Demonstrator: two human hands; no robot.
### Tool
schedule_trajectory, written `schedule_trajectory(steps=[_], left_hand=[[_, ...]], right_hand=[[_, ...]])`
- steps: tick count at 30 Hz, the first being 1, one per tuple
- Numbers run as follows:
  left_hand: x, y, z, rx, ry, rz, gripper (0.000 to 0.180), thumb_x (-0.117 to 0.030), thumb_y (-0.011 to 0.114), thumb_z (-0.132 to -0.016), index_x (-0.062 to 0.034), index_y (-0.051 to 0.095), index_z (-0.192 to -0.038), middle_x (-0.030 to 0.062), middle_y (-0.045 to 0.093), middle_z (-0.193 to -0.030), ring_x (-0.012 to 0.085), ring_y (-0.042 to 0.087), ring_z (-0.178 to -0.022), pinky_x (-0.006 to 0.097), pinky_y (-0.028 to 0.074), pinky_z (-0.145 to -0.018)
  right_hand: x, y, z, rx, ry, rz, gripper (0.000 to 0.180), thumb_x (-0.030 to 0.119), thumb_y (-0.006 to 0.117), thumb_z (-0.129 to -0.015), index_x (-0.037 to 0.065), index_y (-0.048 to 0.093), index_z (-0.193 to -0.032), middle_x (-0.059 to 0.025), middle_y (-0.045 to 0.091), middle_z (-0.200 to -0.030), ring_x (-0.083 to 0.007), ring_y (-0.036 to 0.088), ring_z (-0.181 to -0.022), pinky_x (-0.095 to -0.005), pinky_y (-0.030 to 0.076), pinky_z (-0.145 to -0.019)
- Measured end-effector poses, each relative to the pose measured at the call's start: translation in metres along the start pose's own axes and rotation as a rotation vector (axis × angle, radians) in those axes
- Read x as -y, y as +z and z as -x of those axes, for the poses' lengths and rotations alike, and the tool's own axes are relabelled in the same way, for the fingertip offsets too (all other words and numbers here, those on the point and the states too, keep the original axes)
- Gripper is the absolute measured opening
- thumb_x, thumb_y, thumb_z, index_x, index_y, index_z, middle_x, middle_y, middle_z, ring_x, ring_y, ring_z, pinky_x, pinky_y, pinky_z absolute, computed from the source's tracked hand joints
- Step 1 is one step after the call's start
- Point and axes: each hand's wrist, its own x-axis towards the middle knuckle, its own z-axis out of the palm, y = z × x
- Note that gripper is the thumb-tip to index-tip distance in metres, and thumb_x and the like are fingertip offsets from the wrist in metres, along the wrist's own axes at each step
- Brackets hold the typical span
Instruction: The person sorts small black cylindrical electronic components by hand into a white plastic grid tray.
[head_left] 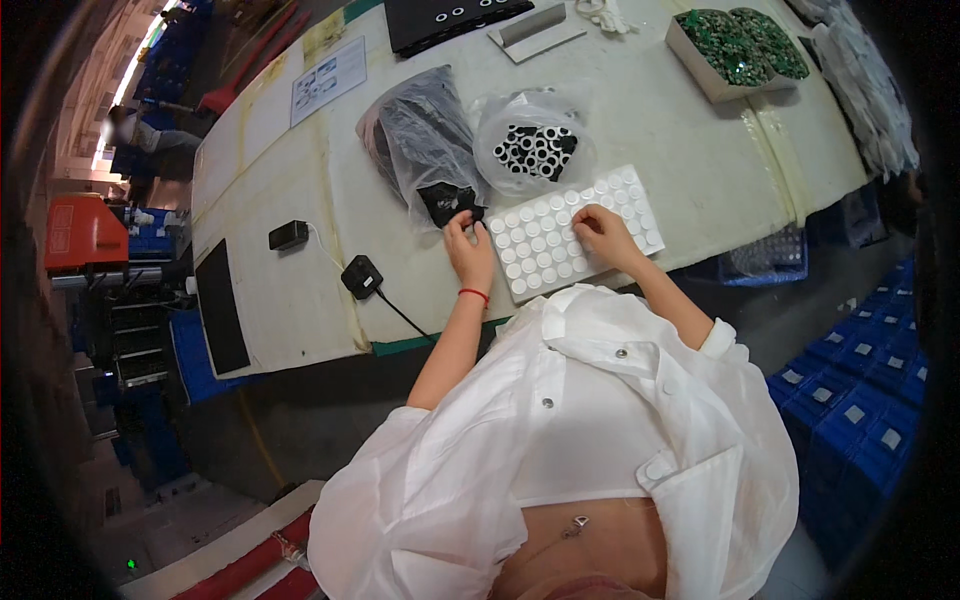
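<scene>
A white tray (519, 291) lies in front of me, filled with rows of round white caps or discs. Over its right half is my right hand (608, 238), fingertips pinched together low above the discs; what they hold, if anything, is too small to make out. My left hand (470, 254), with a red string at the wrist, is just left of the tray. Its curled fingers are at a small black piece (477, 213) by the mouth of a clear plastic bag (418, 125) of black parts. Behind the tray stands an open clear bag (535, 140) of black-and-white rings.
At the back right sits a carton (703, 70) of green parts. A grey metal angle piece (537, 33) and a black board (450, 20) lie at the far edge. Black adapters (362, 277) with a cable lie to the left. Blue crates (850, 400) stand right.
</scene>
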Motion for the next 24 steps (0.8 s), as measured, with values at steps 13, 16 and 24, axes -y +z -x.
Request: schedule_trajectory(steps=[13, 16, 24], left_hand=[[0.025, 0.007, -0.044, 0.152, 0.512, -0.711, 0.046, -0.032, 0.063, -0.079, -0.0081, 0.051, -0.117, 0.0115, 0.048, -0.121, 0.0323, 0.048, -0.107, 0.043, 0.039, -0.086], [0.025, 0.008, -0.05, 0.197, 0.481, -0.665, 0.036, -0.032, 0.06, -0.082, -0.0037, 0.056, -0.104, 0.0108, 0.051, -0.111, 0.0309, 0.054, -0.094, 0.042, 0.045, -0.076], [0.03, 0.004, -0.086, 0.271, 0.368, -0.66, 0.024, -0.025, 0.057, -0.084, -0.0024, 0.058, -0.092, 0.016, 0.059, -0.095, 0.0312, 0.061, -0.082, 0.041, 0.05, -0.068]], right_hand=[[-0.003, 0.001, 0.0, -0.02, -0.062, 0.059, 0.011, 0.008, 0.06, -0.082, -0.001, 0.059, -0.089, -0.0073, 0.06, -0.079, -0.0132, 0.055, -0.068, -0.026, 0.045, -0.064], [-0.001, -0.001, 0.001, -0.012, -0.075, 0.074, 0.011, 0.008, 0.06, -0.082, -0.001, 0.059, -0.089, -0.0073, 0.06, -0.078, -0.0131, 0.055, -0.069, -0.0262, 0.045, -0.064], [-0.004, -0.004, 0.003, 0.0, -0.102, 0.035, 0.011, 0.008, 0.06, -0.082, 0.0, 0.059, -0.09, -0.006, 0.06, -0.079, -0.0123, 0.055, -0.07, -0.0255, 0.046, -0.065]])
